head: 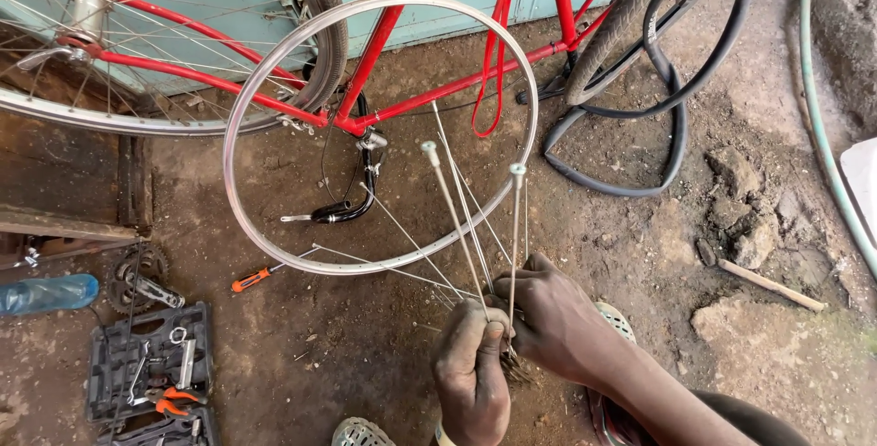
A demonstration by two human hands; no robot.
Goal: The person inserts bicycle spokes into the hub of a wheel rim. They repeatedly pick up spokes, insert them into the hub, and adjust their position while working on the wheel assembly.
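The red bike (384, 39) is standing along the top of the view, behind the rim. The rim (274, 58), a bare silver hoop, is leaning in front of the bike frame, with its lower edge resting on the dirt ground. A black tube (671, 126) is lying in loops to the right of the rim, and a worn tyre (621, 26) is slanting above it. A green hose (822, 126) is running down the far right, well apart from the rim. A tool case (114, 368) is lying open to the lower left of the rim, with a sprocket (137, 277) just above it and a plastic bottle (46, 292) at the left edge. An orange-handled screwdriver (260, 276) is lying just beside the rim's lower left edge.

You are working just below the rim's lower right edge. Your left hand (470, 373) is closing its fingers in a fist around the bottom ends of the spokes (457, 227). Your right hand (557, 318) is pressing against the left hand, its fingers pinching narrowly on one spoke in the bundle. The spokes are fanning upward from both hands, and their tips are crossing in front of the rim's opening.
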